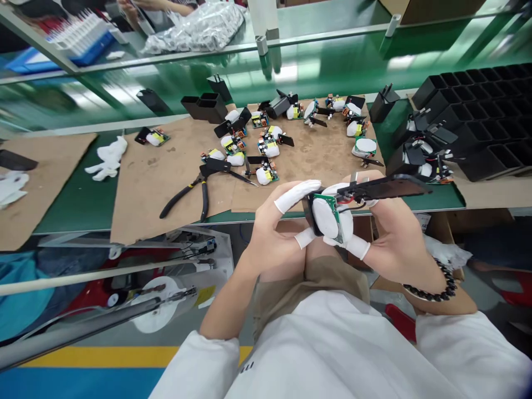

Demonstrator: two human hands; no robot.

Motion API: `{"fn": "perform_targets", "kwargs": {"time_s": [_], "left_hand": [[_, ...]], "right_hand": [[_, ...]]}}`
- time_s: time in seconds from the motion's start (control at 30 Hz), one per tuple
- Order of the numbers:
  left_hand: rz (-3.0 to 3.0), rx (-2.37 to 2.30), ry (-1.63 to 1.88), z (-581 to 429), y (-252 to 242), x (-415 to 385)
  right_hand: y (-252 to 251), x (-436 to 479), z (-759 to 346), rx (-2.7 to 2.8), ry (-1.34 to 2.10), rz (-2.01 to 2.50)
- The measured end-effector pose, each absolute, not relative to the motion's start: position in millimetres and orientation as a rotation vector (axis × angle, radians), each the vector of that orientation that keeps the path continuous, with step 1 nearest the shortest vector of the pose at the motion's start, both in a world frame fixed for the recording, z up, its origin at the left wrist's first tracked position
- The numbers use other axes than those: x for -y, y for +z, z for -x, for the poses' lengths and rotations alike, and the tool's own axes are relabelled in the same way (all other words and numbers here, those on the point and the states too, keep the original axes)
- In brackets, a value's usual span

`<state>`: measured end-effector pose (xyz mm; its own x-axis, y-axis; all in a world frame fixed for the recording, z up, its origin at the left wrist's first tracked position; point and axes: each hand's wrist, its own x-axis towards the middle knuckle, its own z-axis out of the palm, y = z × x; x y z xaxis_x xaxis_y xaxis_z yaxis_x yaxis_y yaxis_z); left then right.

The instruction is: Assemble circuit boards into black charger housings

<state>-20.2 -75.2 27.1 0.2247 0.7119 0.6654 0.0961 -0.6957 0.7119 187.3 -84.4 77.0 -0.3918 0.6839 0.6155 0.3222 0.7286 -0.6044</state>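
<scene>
My left hand (276,227), white cots on its finger and thumb, grips a black plastic casing (309,215) close above my lap. Between both hands sits a green circuit board (337,213) with a white pad (325,218), right against the casing. My right hand (393,233), also in finger cots, holds the board by its right side. A black end plate (390,188) sticks out to the right above that hand, joined to the board by red and black wires. How far the board is inside the casing I cannot tell.
Several circuit boards (268,173) with black plates lie on the cardboard (310,183). Black-handled pliers (203,185) rest left of them. White gloves (108,158) lie farther left. Rows of black casings (477,119) stand at right. Another person's hand (129,12) is behind the rail.
</scene>
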Motion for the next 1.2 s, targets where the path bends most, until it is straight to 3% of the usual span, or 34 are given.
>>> {"fn": "perform_targets", "kwargs": {"time_s": [0.23, 0.33, 0.47, 1.2], "left_hand": [[-1.975, -0.925, 1.438, 24.8, 29.8, 72.5], [-1.88, -0.989, 1.405, 27.2, 25.6, 70.4], [-1.825, -0.949, 1.384, 26.6, 19.5, 73.3], [-1.896, -0.908, 1.359, 26.1, 41.2, 86.1]], "right_hand": [[77.6, 88.8, -192.0, 1.892, 0.638, 0.748], [83.0, 92.3, -196.5, 1.797, 0.535, 0.746], [79.5, 90.6, -196.5, 1.729, 0.417, 0.75], [64.5, 83.7, -185.7, 1.852, 0.626, 0.713]]}}
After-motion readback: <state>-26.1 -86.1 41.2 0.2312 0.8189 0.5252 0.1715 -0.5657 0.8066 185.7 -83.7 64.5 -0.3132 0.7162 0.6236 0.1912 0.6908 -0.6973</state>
